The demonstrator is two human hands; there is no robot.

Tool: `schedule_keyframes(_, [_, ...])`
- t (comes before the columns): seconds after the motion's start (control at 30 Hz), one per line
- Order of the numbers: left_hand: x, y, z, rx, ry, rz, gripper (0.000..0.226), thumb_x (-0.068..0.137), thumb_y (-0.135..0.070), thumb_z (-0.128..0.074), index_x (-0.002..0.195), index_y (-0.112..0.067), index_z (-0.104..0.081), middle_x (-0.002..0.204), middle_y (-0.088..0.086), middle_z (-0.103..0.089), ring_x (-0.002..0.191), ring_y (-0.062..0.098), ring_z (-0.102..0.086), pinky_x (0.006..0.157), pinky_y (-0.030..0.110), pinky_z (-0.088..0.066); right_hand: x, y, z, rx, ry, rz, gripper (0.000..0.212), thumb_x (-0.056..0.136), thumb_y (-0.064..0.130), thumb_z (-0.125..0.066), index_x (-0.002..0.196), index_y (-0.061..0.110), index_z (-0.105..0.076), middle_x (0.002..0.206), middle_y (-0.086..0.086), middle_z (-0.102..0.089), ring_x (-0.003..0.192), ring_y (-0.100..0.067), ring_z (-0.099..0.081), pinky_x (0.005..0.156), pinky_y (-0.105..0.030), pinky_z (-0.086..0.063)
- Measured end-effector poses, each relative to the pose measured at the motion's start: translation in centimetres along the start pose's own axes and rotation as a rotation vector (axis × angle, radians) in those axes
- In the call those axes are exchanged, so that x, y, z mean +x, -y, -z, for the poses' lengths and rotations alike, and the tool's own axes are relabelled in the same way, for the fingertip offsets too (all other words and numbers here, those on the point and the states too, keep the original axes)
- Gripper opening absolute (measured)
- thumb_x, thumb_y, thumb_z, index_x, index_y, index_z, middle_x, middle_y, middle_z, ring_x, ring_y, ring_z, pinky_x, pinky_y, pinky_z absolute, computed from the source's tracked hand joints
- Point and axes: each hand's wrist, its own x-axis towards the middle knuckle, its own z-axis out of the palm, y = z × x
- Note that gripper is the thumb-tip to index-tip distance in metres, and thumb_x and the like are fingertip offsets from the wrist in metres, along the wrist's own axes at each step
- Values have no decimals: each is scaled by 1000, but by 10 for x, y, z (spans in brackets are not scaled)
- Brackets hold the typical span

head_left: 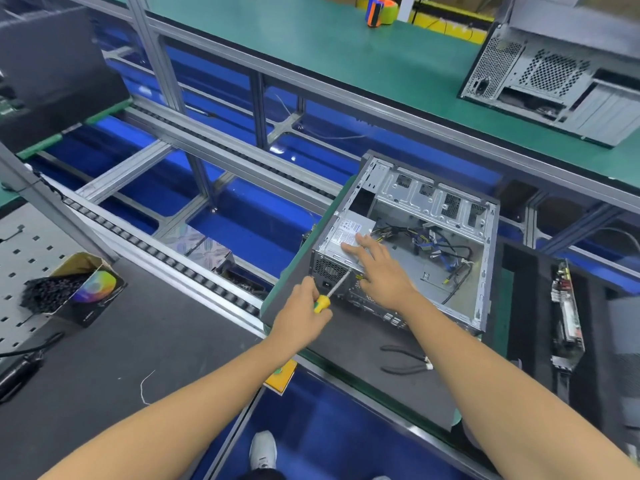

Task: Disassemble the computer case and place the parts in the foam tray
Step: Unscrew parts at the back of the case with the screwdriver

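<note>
Left hand (304,315) grips the screwdriver (330,292), whose shaft runs up and right into the case (485,271) rear, beside the power supply (349,233). Right hand (377,268), fingers spread, presses on that supply, likely bracing for unscrewing.

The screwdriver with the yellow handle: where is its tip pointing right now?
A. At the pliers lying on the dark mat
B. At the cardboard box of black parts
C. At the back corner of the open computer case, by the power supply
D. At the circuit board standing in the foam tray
C. The left hand grips the screwdriver, whose shaft runs up to the rear of the computer case beside the power supply, on which the right hand rests.
</note>
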Motion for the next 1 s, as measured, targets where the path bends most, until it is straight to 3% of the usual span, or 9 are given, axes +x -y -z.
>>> schedule_keyframes(0.13, [1,-1,0,-476,91,193,38,86,-26,-77,85,-18,-40,60,-1,-55,51,22,-54,37,29,-39,1,-1,-1,-13,1,6,90,83,2,-59,158,37,-23,169,2,-10,156,-22,-5,110,-53,-40])
schedule_keyframes(0.23, [-1,-1,1,-607,106,257,40,83,-28,-84,87,-16,-46,68,3,-60,56,14,-65,40,27,-45,1,-1,-1,-15,3,10,89,83,3,-59,159,36,-23,169,0,-10,156,-22,-4,113,-53,-38])
schedule_keyframes(0.33, [2,-1,7,-702,126,309,41,82,-29,-87,87,-16,-48,67,-3,-62,70,19,-76,49,29,-52,0,0,0,-9,2,13,89,84,3,-59,159,35,-24,169,0,-10,157,-23,-4,112,-53,-38])
schedule_keyframes(0.5, [-6,-6,13,-554,88,257,37,85,-41,-82,89,-15,-55,67,-10,-67,74,14,-77,61,41,-61,0,1,0,-4,1,10,89,84,2,-59,159,34,-25,169,0,-10,157,-22,-3,114,-54,-37])
schedule_keyframes(0.6, [-12,-5,13,-139,-59,121,30,91,-56,-70,88,-29,-56,68,-14,-70,63,-3,-70,66,35,-56,0,1,1,-1,0,0,89,83,2,-59,159,35,-25,169,0,-10,157,-21,-4,113,-53,-37])
schedule_keyframes(0.7, [-13,-5,9,107,-91,105,35,97,-68,-48,87,-34,-52,64,-14,-70,58,-3,-65,70,30,-51,0,2,2,-2,-2,1,89,83,2,-59,158,34,-26,169,-1,-11,156,-22,-6,112,-52,-39])
schedule_keyframes(0.77, [-11,-3,1,-87,30,132,43,100,-66,-44,89,-28,-57,65,-8,-70,53,8,-66,68,35,-54,0,2,2,2,-1,-3,89,83,2,-59,159,34,-26,169,-1,-12,156,-22,-7,111,-52,-40])
schedule_keyframes(0.9, [-4,5,-5,-887,348,366,56,101,-55,-55,114,0,-61,69,5,-56,50,17,-47,52,32,-43,0,3,3,-3,12,-7,87,84,4,-60,159,34,-25,169,-1,-12,155,-24,-9,113,-52,-37])
schedule_keyframes(1.0, [0,4,-1,-982,439,431,55,100,-53,-59,115,-1,-62,70,4,-55,51,16,-45,48,29,-42,0,2,4,-3,15,-7,87,84,3,-60,159,34,-26,169,-2,-12,155,-25,-9,114,-52,-37])
